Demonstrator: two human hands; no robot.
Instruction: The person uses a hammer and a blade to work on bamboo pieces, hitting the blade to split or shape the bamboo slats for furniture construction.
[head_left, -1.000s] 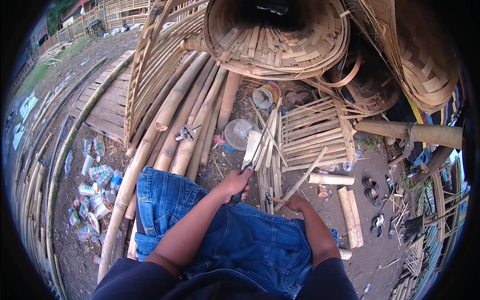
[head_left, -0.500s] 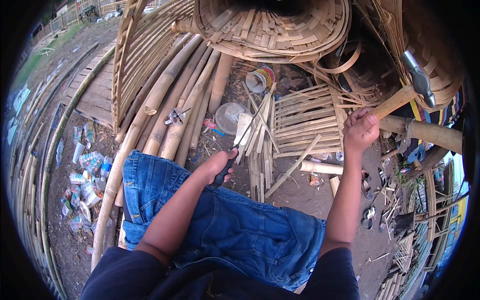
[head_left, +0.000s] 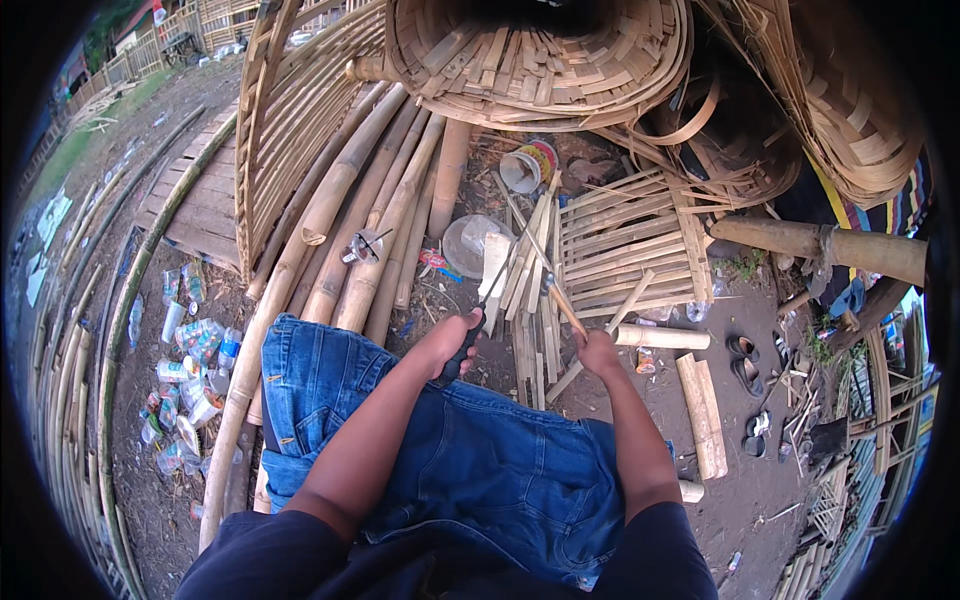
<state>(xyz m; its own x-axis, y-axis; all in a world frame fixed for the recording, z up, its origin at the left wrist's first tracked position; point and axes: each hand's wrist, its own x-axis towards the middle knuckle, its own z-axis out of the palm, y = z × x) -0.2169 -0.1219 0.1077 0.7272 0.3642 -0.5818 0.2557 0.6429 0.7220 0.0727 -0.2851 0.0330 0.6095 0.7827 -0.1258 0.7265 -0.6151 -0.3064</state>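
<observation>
My left hand [head_left: 455, 345] is closed round the black handle of a tool with a long, thin dark shaft [head_left: 494, 287], much like a screwdriver. Its shaft slants up and away over a pale flat piece [head_left: 493, 258] and near split bamboo strips [head_left: 530, 262]. My right hand [head_left: 598, 352] grips the wooden handle of a hammer [head_left: 568, 308], low over the strips. The hammer's head is at the far end of the handle, close to the tool's shaft; whether they touch, I cannot tell. Blue jeans fabric [head_left: 470, 450] spreads across my lap beneath both forearms.
Thick bamboo poles [head_left: 335, 200] lie at left, beside a heap of plastic bottles and cups [head_left: 200, 350]. Ahead stands a large woven basket [head_left: 540, 75]. A slatted bamboo panel [head_left: 625, 235] lies at centre right; sandals [head_left: 745, 370] rest on the ground at right. A round tub [head_left: 465, 245] stands ahead.
My right hand has swung the hammer from high at the right down and leftward to the strips before me. My left hand keeps its hold on the black-handled tool, roughly in place.
</observation>
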